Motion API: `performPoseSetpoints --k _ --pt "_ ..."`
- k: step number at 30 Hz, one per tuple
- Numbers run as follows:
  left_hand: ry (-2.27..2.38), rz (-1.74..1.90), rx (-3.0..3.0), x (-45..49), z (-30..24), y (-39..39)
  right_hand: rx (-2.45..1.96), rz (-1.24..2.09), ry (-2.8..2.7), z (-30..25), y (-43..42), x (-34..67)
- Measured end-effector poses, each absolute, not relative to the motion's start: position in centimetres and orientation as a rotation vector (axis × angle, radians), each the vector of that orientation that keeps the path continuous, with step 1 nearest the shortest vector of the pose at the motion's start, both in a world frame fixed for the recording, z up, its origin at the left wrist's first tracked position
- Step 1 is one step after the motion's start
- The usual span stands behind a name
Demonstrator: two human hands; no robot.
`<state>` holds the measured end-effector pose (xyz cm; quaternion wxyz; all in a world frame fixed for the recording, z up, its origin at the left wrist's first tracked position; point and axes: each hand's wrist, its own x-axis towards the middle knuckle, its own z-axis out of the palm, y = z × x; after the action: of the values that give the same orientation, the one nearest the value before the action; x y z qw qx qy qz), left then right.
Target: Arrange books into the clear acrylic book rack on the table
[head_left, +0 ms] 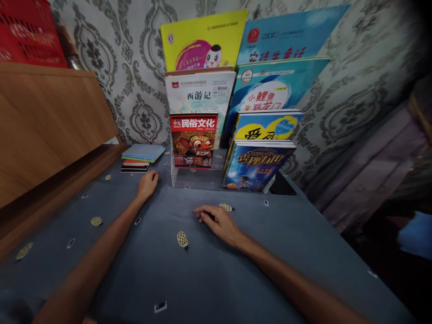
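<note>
My left hand (147, 184) rests on the grey-blue cloth with its fingers curled into a loose fist. It is just in front of a low stack of thin books (143, 152), and I see nothing in its grip. Nearer the middle, my right hand (216, 221) hovers over or lies on the cloth, fingers loosely bent, apart and holding nothing. Beyond both hands stands a clear stepped book rack (199, 180). A red book with a mask on its cover (194, 141) and a dark blue book (254, 166) stand in its front row.
Behind them rise a white book (199, 94), a yellow book (226, 40), a teal book (290, 81) and a blue book (297, 36), close to the patterned wall. A wooden cabinet (50, 117) bounds the left, with a red basket (30, 36) on it. Curtains (364, 166) hang right.
</note>
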<state>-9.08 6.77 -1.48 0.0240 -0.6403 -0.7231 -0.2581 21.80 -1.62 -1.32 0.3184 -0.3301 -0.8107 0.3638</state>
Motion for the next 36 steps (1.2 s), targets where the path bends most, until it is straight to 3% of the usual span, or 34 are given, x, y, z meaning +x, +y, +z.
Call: performPoseSetpoints --k 17,22,36 --pt "-2.301 -0.436 -1.810 -12.1 2.9 14.3 -0.879 0.917 -2.144 -1.4 -1.6 22.0" --pt "-2.335 -0.211 -1.836 -13.0 2.5 14.3 -0.903 0.922 -2.167 -1.1 -1.7 22.2" --pt "-2.075 -0.100 -1.891 -14.8 3.5 12.0 -0.879 0.894 -2.185 -1.2 -1.6 22.1"
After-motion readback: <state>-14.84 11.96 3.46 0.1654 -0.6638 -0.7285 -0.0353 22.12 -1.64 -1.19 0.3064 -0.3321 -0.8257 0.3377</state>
